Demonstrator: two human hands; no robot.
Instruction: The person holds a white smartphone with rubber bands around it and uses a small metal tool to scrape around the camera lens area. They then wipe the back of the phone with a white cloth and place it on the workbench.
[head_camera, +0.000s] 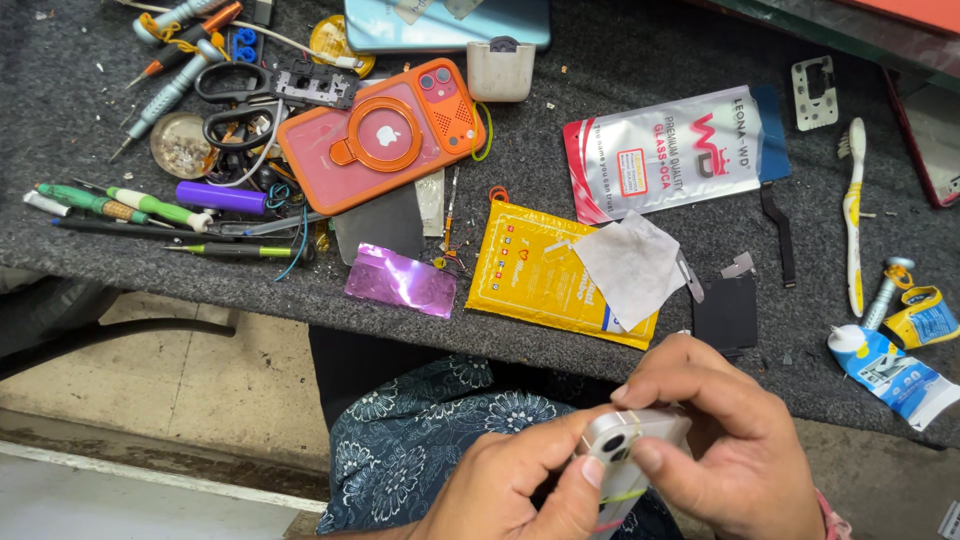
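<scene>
Both my hands hold a white phone (628, 436) low in the view, over my lap and below the bench edge. My left hand (520, 480) pinches its camera corner from the left, thumb on top. My right hand (715, 435) wraps over the phone from the right, fingers curled across its top. Thin yellow-green and pink rubber bands (622, 497) run around the phone's body. Most of the phone is hidden under my fingers.
The dark felt bench (520, 130) carries an orange phone case (385, 135), a yellow packet (545, 270), a silver-red pouch (665, 150), a purple foil piece (400, 280), scissors (235, 100), several screwdrivers (150, 205), a toothbrush (853, 215) and a glue tube (890, 370).
</scene>
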